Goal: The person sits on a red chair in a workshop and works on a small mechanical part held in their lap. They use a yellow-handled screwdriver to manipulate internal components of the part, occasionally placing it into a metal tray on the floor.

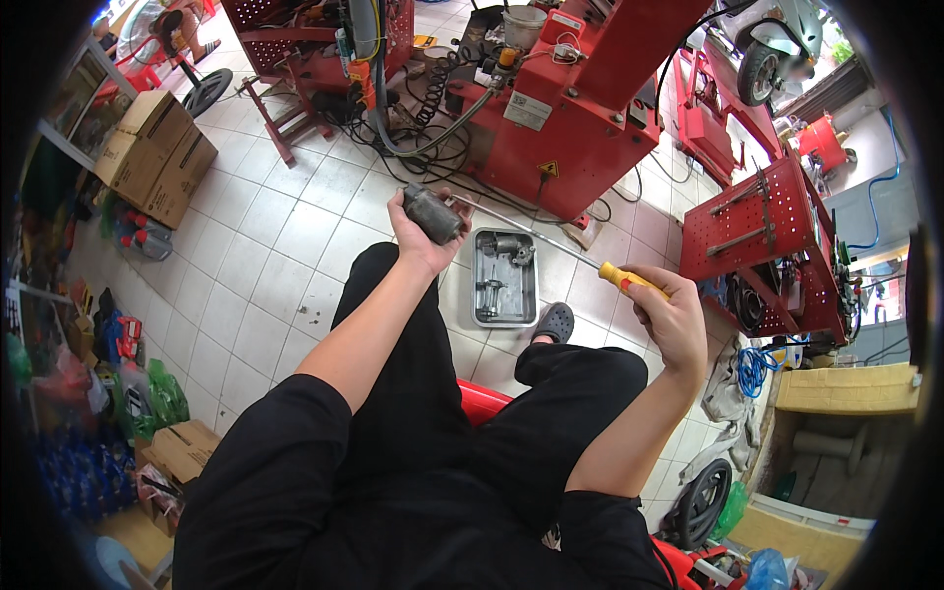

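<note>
A dark, worn cylindrical metal part (431, 213), its exact kind unclear, lies in my left hand (425, 236), fingers wrapped around it. My right hand (665, 313) grips the yellow handle of a long screwdriver (531, 232). Its thin shaft slants up and left, so the tip end reaches the right side of the cylinder by my left fingers. Whether the tip touches the part cannot be made out. Below and between my hands, a grey metal tray (476, 295) rests on the tiled floor, holding several greasy metal parts (503, 249).
I sit on a red seat (480, 401), a grey clog (557, 322) beside the tray. Ahead stands a red machine (570, 138) with hoses and cables on the floor. A red perforated cart (752, 226) is at right, cardboard boxes (157, 157) at left.
</note>
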### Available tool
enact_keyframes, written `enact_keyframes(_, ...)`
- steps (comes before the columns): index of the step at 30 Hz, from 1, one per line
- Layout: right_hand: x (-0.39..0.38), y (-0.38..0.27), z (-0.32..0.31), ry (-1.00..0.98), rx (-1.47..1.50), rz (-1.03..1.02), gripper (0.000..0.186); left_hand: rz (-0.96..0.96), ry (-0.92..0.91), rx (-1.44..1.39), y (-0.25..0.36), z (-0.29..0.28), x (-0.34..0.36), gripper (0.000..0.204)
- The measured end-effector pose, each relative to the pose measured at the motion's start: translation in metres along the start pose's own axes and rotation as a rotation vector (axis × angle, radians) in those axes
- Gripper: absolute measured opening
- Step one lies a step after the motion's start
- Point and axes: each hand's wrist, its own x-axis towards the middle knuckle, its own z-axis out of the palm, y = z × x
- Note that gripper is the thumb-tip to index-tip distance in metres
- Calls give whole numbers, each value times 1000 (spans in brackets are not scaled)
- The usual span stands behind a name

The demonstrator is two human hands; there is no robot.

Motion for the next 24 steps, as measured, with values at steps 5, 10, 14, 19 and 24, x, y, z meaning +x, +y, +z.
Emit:
enact_keyframes(5, 1, 2, -1, 1, -9, -3, 28, -6, -19, 35, 1, -4, 2, 63)
enact_keyframes(10, 1, 4, -1, 2, -29, -25, 29, -2, -3, 67, 0, -2, 1, 62)
enact_keyframes(14, 0, 3, 0, 25, -54, -34, 29, 12, 0, 104, -1, 1, -1, 62)
enact_keyframes(19, 0, 4, 0, 9, -110, -52, 27, 19, -6, 123, -1, -1, 1, 62)
enact_keyframes(24, -2, 0, 2, 3, -173, -53, 27, 31, 10, 143, -1, -1, 1, 61)
